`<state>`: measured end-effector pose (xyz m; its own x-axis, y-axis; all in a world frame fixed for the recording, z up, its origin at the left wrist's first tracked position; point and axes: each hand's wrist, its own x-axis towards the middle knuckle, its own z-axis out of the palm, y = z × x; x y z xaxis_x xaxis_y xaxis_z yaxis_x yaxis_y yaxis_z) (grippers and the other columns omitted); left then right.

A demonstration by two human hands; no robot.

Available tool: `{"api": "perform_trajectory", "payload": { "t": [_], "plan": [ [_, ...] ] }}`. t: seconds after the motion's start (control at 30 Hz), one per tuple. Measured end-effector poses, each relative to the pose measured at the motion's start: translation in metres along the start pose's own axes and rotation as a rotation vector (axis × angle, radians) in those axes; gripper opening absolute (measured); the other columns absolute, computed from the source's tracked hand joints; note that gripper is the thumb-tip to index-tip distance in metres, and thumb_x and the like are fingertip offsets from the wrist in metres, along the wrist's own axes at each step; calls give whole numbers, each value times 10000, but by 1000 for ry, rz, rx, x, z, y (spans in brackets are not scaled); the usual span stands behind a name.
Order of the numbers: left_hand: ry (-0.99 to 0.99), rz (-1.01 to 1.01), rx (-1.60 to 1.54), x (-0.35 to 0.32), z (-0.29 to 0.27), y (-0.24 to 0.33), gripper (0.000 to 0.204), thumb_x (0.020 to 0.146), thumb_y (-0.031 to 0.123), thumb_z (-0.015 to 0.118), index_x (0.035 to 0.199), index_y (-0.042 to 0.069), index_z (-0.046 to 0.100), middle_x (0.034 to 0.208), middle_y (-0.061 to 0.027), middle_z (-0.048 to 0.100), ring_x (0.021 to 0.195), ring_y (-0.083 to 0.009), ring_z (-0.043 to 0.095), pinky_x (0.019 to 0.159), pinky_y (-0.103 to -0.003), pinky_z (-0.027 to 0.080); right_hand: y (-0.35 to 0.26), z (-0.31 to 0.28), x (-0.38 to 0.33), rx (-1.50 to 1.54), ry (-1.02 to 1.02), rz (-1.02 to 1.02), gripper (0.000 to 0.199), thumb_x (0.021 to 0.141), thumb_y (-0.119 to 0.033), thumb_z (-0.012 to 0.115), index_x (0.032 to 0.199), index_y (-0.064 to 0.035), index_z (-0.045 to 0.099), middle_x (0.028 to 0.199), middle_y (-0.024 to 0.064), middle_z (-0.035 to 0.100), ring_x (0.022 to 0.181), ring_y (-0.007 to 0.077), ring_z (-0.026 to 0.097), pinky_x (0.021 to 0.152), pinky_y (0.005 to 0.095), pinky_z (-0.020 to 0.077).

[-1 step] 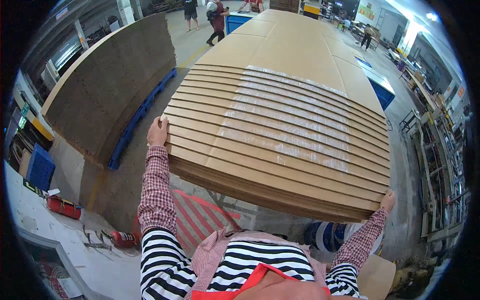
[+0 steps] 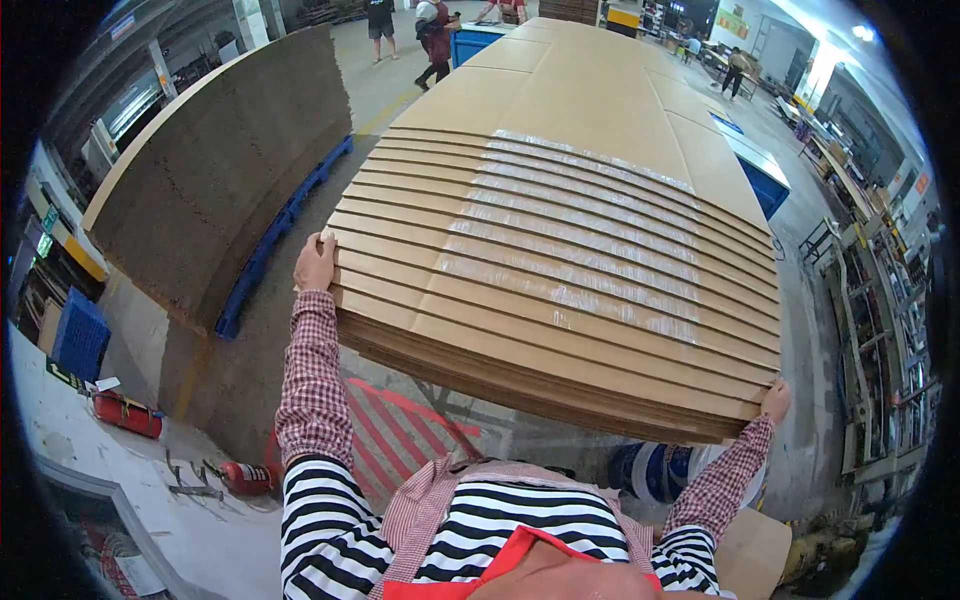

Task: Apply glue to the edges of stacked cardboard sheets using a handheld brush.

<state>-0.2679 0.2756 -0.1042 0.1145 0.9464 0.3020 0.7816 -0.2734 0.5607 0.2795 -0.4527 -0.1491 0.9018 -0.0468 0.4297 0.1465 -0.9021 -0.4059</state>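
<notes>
Head view: fanned cardboard sheets (image 2: 480,322) lie right of the blue pallet (image 2: 285,235). The left hand (image 2: 316,262), fingers partly curled, grips their edge nearest the pallet; the right hand (image 2: 776,401), similarly curled, grips the corner farthest from it.

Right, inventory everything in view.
Cardboard sheets: many, brown, centre
Film: count unclear, clear, across sheets
Large stack: one, brown, left
Pallet: one, blue, beneath large stack
Crate: one, blue, far left
Fire extinguishers: two, red, lower left
Floor stripes: several, red, below sheets
Rounded objects: count unclear, blue-white, below sheets
Table sections: two, blue, beside sheets
Racks: count unclear, grey, right
Other people: at least four, mixed clothing, background
Sleeves: two, red-white checked, lower
Left hand: one, bare, sheets' left edge
Right hand: one, bare, right edge
</notes>
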Motion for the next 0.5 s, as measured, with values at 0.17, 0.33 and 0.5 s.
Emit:
{"api": "perform_trajectory", "payload": {
  "t": [0.17,0.33,0.5],
  "plan": [
    [29,10,8,2,4,-9,488,868,489,439,1170,115,524,1105,-151,583,1027,-313,542,857,-404,425,-12,-3,-1,-49,-7,65,411,919,-326,352,947,7,591,931,234,586,878,404,539,732,478,415],
    [4,-10,15,4,5,-11,511,860,508,438,1171,114,528,1119,-157,578,1041,-321,536,865,-412,420,-13,-4,-6,-32,7,22,393,915,-329,359,943,-18,599,923,229,587,865,408,540,729,479,420],
    [21,18,-14,6,6,-14,527,858,517,438,1182,111,521,1120,-156,579,1028,-327,545,856,-410,427,-19,-5,-7,-90,-39,61,395,912,-326,360,989,-21,598,968,219,598,902,401,547,760,465,432]
  ]
}}
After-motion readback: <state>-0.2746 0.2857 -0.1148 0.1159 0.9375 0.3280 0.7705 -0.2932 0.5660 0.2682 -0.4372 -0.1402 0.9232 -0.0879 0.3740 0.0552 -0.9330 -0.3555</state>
